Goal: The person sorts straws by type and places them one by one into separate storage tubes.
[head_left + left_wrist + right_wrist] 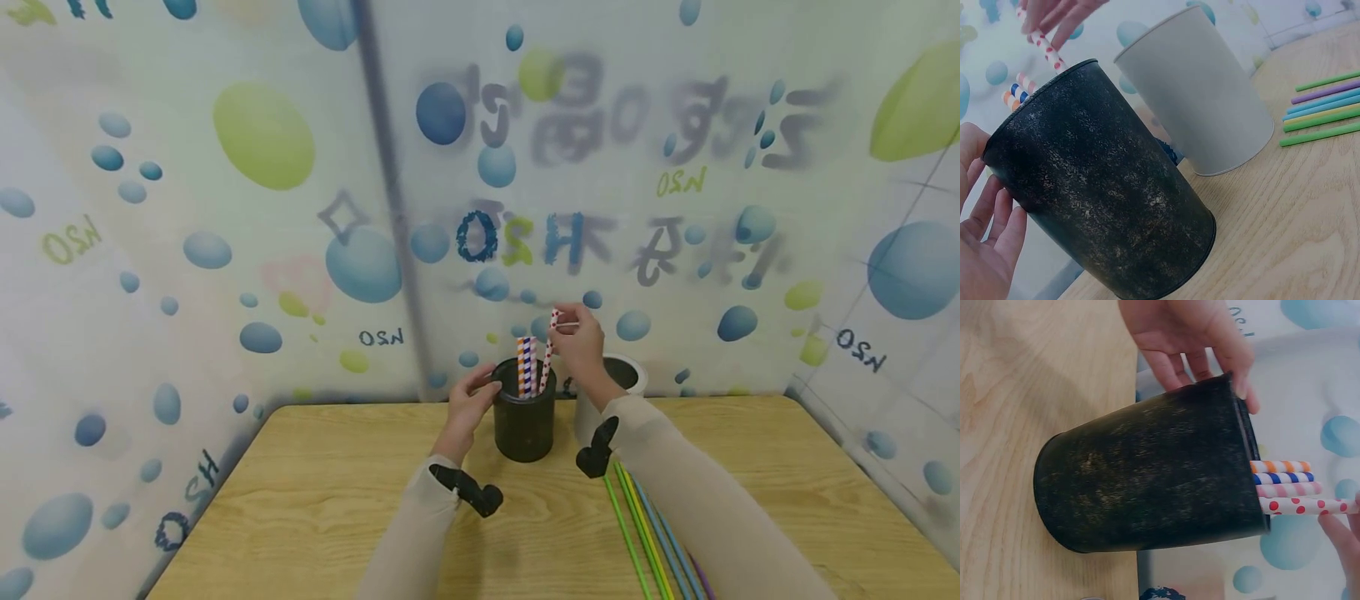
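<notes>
A black cylindrical cup (524, 429) stands on the table, with striped paper straws in orange (1280, 467), blue (1284, 479) and pink (1288, 489) sticking out of its mouth. My left hand (469, 410) holds the cup's left side near the rim, thumb and fingers on its edge and wall. Above the opening, my right hand (579, 340) pinches the upper end of a white paper straw with red dots (1304, 506). Its lower end is inside the cup, hidden by the wall in both wrist views.
Just right of the black cup stands a white cylindrical cup (1194, 90), partly behind my right forearm in the head view. Several plain coloured straws, among them a green straw (628, 533), lie on the table (337, 500) beneath that arm. A patterned curtain (285, 250) hangs behind the table.
</notes>
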Tool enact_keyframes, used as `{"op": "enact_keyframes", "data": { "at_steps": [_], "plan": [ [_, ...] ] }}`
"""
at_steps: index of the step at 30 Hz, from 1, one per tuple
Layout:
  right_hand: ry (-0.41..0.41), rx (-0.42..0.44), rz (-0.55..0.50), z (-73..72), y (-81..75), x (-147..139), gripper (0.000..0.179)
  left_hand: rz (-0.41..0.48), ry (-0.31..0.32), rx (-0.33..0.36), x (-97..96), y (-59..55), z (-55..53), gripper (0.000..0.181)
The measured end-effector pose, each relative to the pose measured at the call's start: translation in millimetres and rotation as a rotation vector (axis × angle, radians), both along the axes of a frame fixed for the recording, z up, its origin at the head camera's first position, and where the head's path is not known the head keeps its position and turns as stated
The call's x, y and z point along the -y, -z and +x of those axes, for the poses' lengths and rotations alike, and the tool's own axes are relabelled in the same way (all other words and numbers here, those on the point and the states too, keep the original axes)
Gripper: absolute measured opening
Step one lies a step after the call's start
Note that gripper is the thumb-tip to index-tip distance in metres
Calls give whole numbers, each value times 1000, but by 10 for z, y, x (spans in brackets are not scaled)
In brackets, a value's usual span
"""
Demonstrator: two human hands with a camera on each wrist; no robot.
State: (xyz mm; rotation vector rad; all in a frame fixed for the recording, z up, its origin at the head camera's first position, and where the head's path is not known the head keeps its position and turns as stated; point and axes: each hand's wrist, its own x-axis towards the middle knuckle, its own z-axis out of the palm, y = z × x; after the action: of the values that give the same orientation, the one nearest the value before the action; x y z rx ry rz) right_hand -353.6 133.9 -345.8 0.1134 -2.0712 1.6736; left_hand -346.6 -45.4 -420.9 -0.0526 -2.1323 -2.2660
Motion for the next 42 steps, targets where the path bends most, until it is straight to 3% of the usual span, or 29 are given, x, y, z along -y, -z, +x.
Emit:
{"op": "enact_keyframes", "data": {
  "at_steps": [8,25,34,39,42],
  "plan": [
    [-38,29,82,3,93,41,37,5,2,-4,-3,2,-7,36],
    [-71,122,93,-39,209,67,38,11,-14,3,-10,15,-18,36],
    [-77,147,172,-64,251,62,34,12,-9,-12,-8,21,-16,37],
    [-76,149,242,-80,283,57,34,17,16,-8,1,-111,81,39],
    [-67,161,263,-81,274,68,35,6,4,-4,-7,-111,78,38]
  ]
}}
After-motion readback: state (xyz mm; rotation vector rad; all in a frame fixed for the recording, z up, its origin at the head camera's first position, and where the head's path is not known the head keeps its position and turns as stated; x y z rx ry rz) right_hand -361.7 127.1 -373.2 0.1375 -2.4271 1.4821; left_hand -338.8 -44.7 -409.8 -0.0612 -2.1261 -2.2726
